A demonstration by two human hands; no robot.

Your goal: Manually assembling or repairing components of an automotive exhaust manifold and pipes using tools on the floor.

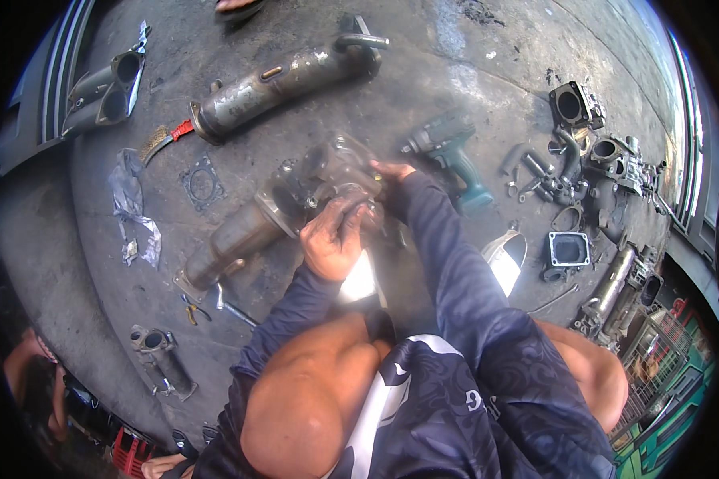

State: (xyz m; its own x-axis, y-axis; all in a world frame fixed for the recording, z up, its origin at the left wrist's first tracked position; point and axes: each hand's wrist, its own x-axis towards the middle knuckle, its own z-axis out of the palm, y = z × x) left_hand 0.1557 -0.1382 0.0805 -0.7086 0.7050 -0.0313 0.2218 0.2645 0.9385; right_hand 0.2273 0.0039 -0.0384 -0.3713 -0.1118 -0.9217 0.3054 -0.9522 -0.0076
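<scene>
A metal cylinder [236, 237], like an exhaust gas cooler, lies on the floor in front of me with a cast metal valve housing [339, 160] at its upper right end. My left hand [335, 237] is at the housing's near side, fingertips pinched together; whatever they hold is hidden. On the housing's right side rests my right hand [393, 169], its fingers curled against the metal and partly covered by the sleeve. Haze blurs the area around the housing. Just right of it lies a teal cordless drill [453, 160].
A longer metal cylinder [284, 88] lies beyond, beside a red-handled wire brush [172, 140]. At left are a gasket [203, 184], a rag [128, 191], pliers [192, 310] and a ratchet [236, 310]. Loose metal parts [551, 172] and a square flange [568, 249] lie at right.
</scene>
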